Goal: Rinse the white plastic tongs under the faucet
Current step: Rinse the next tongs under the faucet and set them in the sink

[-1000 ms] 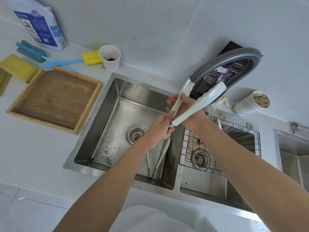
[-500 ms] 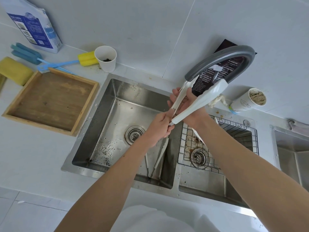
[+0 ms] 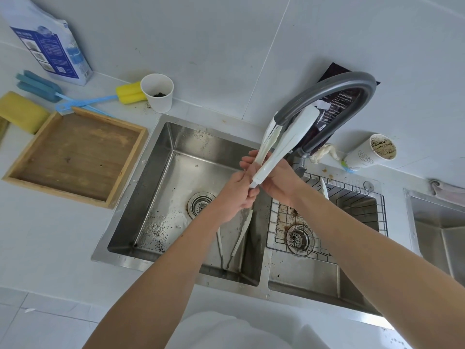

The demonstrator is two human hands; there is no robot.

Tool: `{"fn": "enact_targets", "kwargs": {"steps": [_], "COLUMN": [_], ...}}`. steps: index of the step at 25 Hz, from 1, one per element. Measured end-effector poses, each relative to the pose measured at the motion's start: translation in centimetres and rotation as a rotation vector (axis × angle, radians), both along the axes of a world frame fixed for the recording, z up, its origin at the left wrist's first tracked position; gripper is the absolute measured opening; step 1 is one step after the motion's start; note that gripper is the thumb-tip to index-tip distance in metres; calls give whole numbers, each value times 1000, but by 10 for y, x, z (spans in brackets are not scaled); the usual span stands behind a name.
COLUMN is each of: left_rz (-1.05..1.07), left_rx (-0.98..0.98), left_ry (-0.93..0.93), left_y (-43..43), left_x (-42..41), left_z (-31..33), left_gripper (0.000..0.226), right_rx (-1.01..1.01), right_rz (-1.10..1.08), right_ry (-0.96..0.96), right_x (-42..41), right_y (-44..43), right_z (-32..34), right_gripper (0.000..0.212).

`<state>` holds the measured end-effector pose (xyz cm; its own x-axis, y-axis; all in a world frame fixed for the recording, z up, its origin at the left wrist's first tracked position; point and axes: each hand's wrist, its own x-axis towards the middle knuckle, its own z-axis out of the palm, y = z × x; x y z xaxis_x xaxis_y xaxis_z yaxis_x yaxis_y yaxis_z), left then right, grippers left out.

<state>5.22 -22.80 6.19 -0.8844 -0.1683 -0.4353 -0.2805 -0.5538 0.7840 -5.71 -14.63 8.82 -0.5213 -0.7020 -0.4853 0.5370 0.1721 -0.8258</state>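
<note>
White plastic tongs [image 3: 284, 147], hinge end hidden in the gripping left hand [image 3: 237, 196], right hand [image 3: 278, 178] grasping their arms.

White plastic tongs [image 3: 284, 144] are held over a steel double sink [image 3: 151, 197], tips up at the grey faucet [image 3: 327, 91] spout. The left hand [image 3: 236, 197] pinches the hinge end; the right hand [image 3: 276, 182] grips the arms.

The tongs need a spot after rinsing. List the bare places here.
Free: inside the wooden tray; the counter in front of it, left of the sink; the left basin, left of its drain. Crowded: the back ledge with paper cup and sponge brushes, the wire rack in the right basin, the spare tongs by the divider.
</note>
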Motion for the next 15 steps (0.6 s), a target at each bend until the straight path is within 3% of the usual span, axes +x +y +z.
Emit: {"fn": "enact_targets", "kwargs": {"steps": [3,6,10,15], "left_rz": [-3,-4,36,18], "left_rx": [-2,-22,-181,-596], "left_ry": [-12,-5,-59,-89], "left_y": [4,8,6,5], "left_x": [4,3,1,4], "left_z": [-1,-1,-1,-11], "left_gripper": [42,44,39,34], "right_rx": [89,89,-34,-179], "right_rz": [-30,-163,-267,-411], "right_ry": [67,7,-187,-362], "right_x": [2,3,3,2], "right_y": [-3,-9,-2,26], "right_z": [4,4,4,4], "right_gripper": [6,35,43,60]}}
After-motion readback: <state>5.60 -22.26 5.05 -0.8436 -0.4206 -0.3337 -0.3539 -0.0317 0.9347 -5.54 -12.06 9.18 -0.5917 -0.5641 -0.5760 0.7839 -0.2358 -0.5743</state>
